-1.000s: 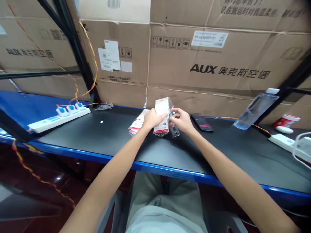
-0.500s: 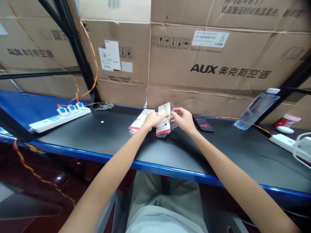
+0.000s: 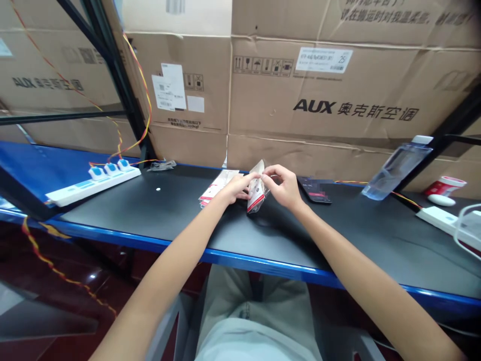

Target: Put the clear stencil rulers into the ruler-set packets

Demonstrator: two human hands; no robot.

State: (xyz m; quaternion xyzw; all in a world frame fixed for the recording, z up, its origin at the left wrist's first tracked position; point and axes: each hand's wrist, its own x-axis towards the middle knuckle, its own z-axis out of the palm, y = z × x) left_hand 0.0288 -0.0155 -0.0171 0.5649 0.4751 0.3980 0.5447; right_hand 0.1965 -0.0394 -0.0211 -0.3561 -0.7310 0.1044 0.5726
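Between my two hands a small clear plastic packet with a white-and-red printed card [image 3: 256, 194] stands tilted above the black tabletop. My left hand [image 3: 237, 187] has its thumb and fingers closed at the packet's left side and upper edge. My right hand [image 3: 281, 184] pinches the packet's upper right edge, where clear plastic shows. Just left, partly under my left hand, lies a stack of similar white-and-red packets [image 3: 218, 186]. What the packet holds behind its card cannot be made out.
A dark phone [image 3: 316, 190] lies right of my right hand. Farther right are a leaning plastic bottle [image 3: 398, 168], a red-and-white tub [image 3: 445, 187] and a white power strip [image 3: 439, 220]. Another power strip [image 3: 93, 186] with plugs is at the left. Large cardboard boxes [image 3: 270, 150] stand behind.
The packet has turned from showing its printed face to a narrower, more edge-on tilt. My left hand has shifted its fingers up toward the packet's top edge, close to my right fingertips.
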